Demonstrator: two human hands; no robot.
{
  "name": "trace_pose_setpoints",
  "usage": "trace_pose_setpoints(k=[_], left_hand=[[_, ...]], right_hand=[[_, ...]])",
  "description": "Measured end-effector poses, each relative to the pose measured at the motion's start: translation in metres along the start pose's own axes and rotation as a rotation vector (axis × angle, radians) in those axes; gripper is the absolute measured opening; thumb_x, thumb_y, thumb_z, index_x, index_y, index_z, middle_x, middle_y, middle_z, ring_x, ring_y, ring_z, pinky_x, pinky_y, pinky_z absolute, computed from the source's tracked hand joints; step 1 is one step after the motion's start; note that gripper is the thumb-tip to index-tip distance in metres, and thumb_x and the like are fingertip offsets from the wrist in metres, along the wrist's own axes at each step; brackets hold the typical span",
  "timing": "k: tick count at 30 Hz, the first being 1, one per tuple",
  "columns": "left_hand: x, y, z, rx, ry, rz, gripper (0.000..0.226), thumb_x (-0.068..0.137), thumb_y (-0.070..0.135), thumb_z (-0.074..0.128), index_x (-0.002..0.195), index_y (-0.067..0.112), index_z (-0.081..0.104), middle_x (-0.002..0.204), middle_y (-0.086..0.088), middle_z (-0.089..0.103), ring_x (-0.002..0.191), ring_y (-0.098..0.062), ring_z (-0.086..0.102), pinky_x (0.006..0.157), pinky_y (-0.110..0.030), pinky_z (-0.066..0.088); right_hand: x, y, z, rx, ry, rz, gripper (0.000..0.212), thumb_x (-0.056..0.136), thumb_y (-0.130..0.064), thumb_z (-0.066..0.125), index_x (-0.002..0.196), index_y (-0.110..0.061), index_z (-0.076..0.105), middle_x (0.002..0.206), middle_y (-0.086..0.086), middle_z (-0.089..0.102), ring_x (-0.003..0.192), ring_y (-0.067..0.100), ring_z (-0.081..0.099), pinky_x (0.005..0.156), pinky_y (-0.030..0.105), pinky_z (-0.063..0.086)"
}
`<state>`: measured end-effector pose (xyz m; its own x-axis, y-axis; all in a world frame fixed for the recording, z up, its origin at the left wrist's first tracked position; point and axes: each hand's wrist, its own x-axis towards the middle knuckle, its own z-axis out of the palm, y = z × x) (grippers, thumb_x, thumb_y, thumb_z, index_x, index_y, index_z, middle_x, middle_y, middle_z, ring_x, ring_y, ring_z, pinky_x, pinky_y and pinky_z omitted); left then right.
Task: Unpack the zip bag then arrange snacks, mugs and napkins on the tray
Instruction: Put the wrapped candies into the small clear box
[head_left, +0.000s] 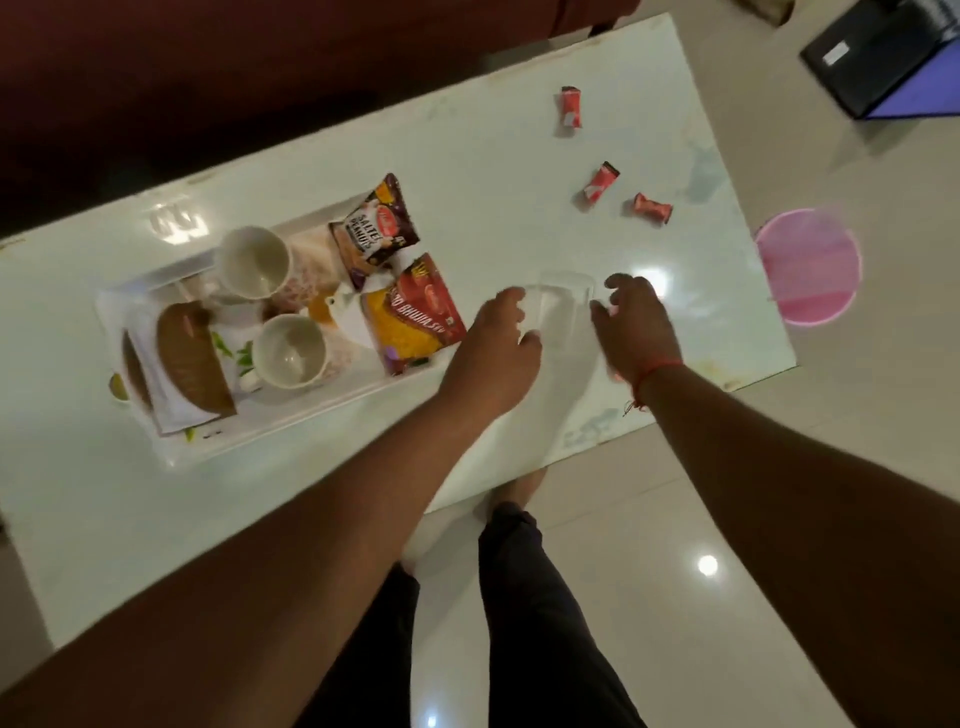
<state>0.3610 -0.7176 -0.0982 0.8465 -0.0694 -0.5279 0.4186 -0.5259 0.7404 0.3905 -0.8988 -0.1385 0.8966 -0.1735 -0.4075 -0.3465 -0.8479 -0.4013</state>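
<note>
Tray (156, 283) is set on the left part of the white table (519, 156); on it are seen two napkins (182, 358) at the near end, two upright mugs (254, 262) in the middle and two snack packets (410, 312) at the far end, overhanging its rim. Clear zip bag (563, 306) is laid flat on the table just right of the tray, pinched at its edges by left hand (493, 358) and right hand (636, 327). Three small red sweets (600, 184) are scattered well beyond the bag
</note>
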Motion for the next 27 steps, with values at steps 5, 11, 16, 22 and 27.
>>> trace_pose_setpoints(k=[5,11,16,22,27], left_hand=[[0.053,0.003,0.047,-0.061,-0.039,-0.424,0.058,0.096,0.015,0.044,0.151,0.016,0.028,0.15,-0.013,0.043,0.133,-0.031,0.045,0.101,-0.034,0.039],[0.088,0.002,0.039,-0.276,0.248,-0.547,0.049,0.098,0.013,0.035,0.147,0.015,0.039,0.145,-0.011,0.048,0.131,-0.031,0.047,0.102,-0.034,0.039],[0.098,0.008,0.032,-0.341,0.349,-0.552,0.052,0.098,0.007,0.034,0.149,0.014,0.036,0.149,-0.01,0.044,0.135,-0.029,0.044,0.108,-0.036,0.038],[0.096,0.015,0.032,-0.441,0.402,-0.615,0.051,0.101,0.011,0.035,0.151,0.013,0.03,0.152,-0.011,0.04,0.135,-0.029,0.043,0.107,-0.035,0.037],[0.068,0.014,0.045,-0.511,0.459,-0.694,0.044,0.102,0.029,0.04,0.138,0.003,0.042,0.142,-0.018,0.047,0.125,-0.031,0.05,0.095,-0.033,0.041]], right_hand=[[0.014,-0.004,0.025,0.117,-0.099,0.003,0.035,0.098,-0.02,0.049,0.131,-0.007,0.054,0.123,0.015,0.06,0.113,0.03,0.058,0.096,0.037,0.045],[0.053,-0.034,0.036,0.119,-0.105,-0.133,0.036,0.1,-0.014,0.043,0.135,-0.009,0.052,0.117,0.017,0.058,0.107,0.031,0.058,0.088,0.036,0.046],[0.079,-0.054,0.037,0.047,-0.151,-0.208,0.034,0.1,-0.013,0.04,0.131,-0.009,0.054,0.115,0.019,0.057,0.105,0.033,0.058,0.08,0.03,0.042],[0.082,-0.049,0.027,0.08,-0.167,-0.227,0.04,0.104,-0.029,0.039,0.138,-0.008,0.047,0.126,0.019,0.056,0.117,0.035,0.055,0.091,0.035,0.044],[0.122,-0.026,-0.007,-0.287,0.127,-0.37,0.045,0.094,-0.012,0.052,0.139,-0.011,0.046,0.136,0.021,0.047,0.117,0.043,0.048,0.095,0.05,0.043]])
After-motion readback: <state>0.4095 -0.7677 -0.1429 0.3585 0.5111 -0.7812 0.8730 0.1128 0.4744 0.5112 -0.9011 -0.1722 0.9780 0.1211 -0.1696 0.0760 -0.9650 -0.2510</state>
